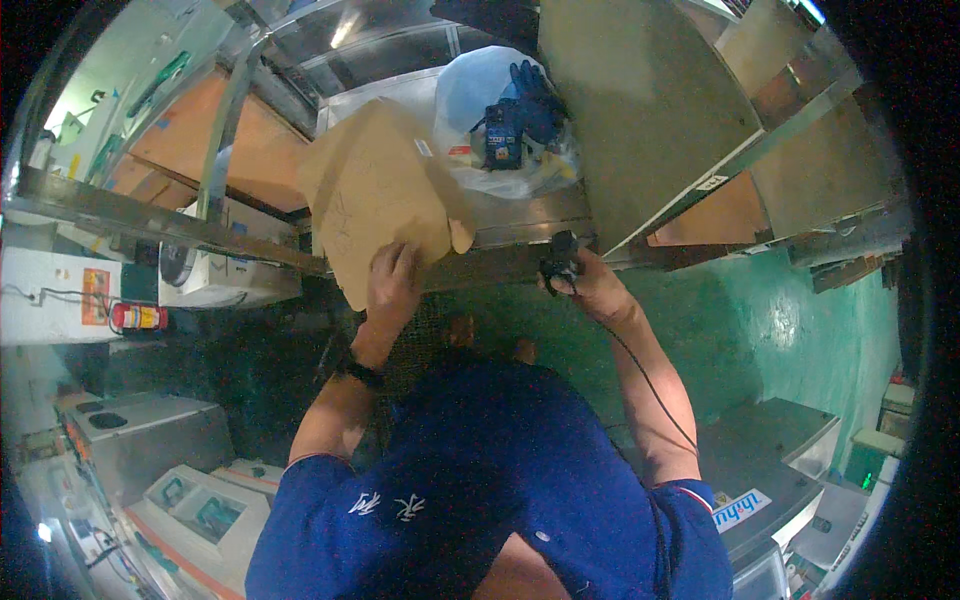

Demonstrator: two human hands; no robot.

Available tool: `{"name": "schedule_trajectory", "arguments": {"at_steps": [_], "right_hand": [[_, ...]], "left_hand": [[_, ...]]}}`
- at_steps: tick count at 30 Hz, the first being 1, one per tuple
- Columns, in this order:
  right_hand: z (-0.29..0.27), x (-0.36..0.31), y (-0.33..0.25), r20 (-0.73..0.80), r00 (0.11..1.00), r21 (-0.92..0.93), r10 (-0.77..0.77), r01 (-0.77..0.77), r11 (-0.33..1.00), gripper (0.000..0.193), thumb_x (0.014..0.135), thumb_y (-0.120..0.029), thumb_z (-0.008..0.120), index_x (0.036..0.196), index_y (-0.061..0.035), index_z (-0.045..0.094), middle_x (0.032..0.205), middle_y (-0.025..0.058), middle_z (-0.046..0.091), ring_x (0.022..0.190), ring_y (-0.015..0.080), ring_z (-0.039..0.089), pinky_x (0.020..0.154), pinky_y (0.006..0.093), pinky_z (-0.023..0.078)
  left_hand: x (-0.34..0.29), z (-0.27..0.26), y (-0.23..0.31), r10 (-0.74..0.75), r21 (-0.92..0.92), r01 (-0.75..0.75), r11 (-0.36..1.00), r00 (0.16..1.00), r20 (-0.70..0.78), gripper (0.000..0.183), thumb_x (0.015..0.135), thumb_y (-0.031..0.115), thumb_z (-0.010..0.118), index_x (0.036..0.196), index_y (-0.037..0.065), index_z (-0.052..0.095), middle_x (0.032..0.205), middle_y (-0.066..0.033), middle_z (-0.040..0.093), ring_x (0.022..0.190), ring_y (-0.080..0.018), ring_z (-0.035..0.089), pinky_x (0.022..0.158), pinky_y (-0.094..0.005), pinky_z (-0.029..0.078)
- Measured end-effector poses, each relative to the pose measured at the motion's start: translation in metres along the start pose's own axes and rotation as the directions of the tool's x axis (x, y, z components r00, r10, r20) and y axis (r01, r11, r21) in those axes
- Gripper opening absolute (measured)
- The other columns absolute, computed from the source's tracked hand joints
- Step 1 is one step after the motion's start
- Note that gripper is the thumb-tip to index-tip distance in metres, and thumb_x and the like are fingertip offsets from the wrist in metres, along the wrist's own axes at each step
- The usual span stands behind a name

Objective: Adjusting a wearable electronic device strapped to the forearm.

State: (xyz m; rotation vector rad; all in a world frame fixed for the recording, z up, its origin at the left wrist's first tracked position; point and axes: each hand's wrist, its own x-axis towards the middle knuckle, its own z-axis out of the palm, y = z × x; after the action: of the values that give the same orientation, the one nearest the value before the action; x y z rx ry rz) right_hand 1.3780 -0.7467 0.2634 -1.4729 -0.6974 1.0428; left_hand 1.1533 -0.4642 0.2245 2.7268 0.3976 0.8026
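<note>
My left hand (393, 285) is at the near edge of a large brown sheet (370, 190), which looks like paper or thin cardboard. Its fingers curl over the sheet's face, while the thumb is hidden. The sheet leans over a metal-edged shelf, with a small flap sticking out on its right side. To the right, my right hand (603, 292) is closed around a small black device (563, 262). A thin black cable runs from it along my forearm; the device's exact kind is unclear.
A dark blue box (503, 135), black gloves (540, 100) and a clear plastic bag (530, 182) lie behind the sheet. A tall greenish-brown board (650, 110) stands right of them. Metal frame bars (150, 215) cross the left. A fire extinguisher (140, 317) is farther left.
</note>
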Motion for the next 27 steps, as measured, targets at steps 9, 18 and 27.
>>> {"name": "schedule_trajectory", "arguments": {"at_steps": [9,18,27], "right_hand": [[0.003,0.008,0.003,-0.061,0.998,0.299,-0.002,0.02,0.954,0.043,0.083,-0.018,0.079,0.117,-0.0048,0.057,0.101,0.0027,0.065,0.093,0.0165,0.061,0.083,0.0311,0.047],[0.027,0.055,-0.014,-0.032,0.999,0.503,-0.025,0.038,0.863,0.05,0.081,-0.016,0.08,0.122,-0.0047,0.053,0.102,0.0071,0.063,0.095,0.0233,0.062,0.085,0.0378,0.047],[0.02,0.144,0.012,0.068,0.998,0.402,0.001,-0.028,0.915,0.043,0.083,-0.014,0.077,0.118,-0.0037,0.054,0.101,0.0071,0.063,0.093,0.0235,0.062,0.08,0.0369,0.051]], "left_hand": [[-0.015,-0.051,-0.015,-0.475,-0.662,0.135,0.737,0.801,-0.365,0.044,0.103,0.021,0.044,0.14,-0.003,0.039,0.128,-0.0167,0.051,0.116,-0.0288,0.05,0.103,-0.0403,0.038],[-0.042,-0.069,-0.009,-0.747,-0.867,0.258,0.426,0.642,-0.176,0.046,0.106,0.026,0.044,0.142,-0.002,0.039,0.138,-0.0123,0.048,0.122,-0.0207,0.047,0.104,-0.0361,0.039],[-0.041,-0.053,-0.012,-0.756,-0.897,0.278,0.342,0.649,-0.087,0.042,0.105,0.028,0.05,0.136,0.0,0.047,0.128,-0.0082,0.057,0.113,-0.0193,0.054,0.098,-0.0356,0.045]]}}
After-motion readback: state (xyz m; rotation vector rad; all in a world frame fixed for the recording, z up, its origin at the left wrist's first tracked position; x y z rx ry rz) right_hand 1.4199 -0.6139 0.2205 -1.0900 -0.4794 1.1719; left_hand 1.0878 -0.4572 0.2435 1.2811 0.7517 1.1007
